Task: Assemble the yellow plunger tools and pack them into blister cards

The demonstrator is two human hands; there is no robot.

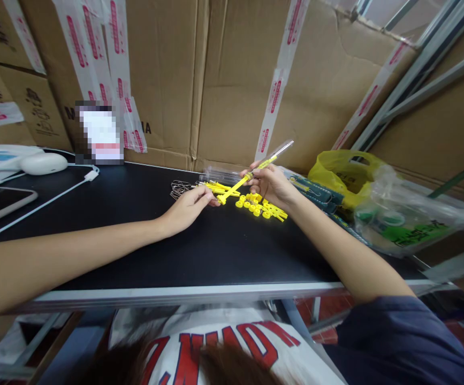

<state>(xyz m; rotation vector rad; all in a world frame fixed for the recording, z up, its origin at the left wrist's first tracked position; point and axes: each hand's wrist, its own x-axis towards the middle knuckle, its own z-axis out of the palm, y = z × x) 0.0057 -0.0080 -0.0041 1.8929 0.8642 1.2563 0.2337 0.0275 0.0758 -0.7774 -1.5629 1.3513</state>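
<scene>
A yellow rod (235,188) slants up to the right between my two hands, its upper part inside a clear plastic tube (283,149). My left hand (191,207) is closed, its fingertips at the wide lower end of the rod. Higher up, my right hand (271,183) grips the same piece around its middle, where the tube begins. On the table below lie small yellow rings (251,203) and short yellow sticks (276,210). Behind my left hand are more yellow rods (218,187) and a heap of bent metal wire pieces (181,188).
Clear tubes (226,175) lie at the back of the black table (175,256). To the right are a teal packet (316,193), a yellow plastic bag (332,168) and a clear bag (400,214). A lit phone (101,133) leans on cardboard; another phone (2,203) and white cable lie left.
</scene>
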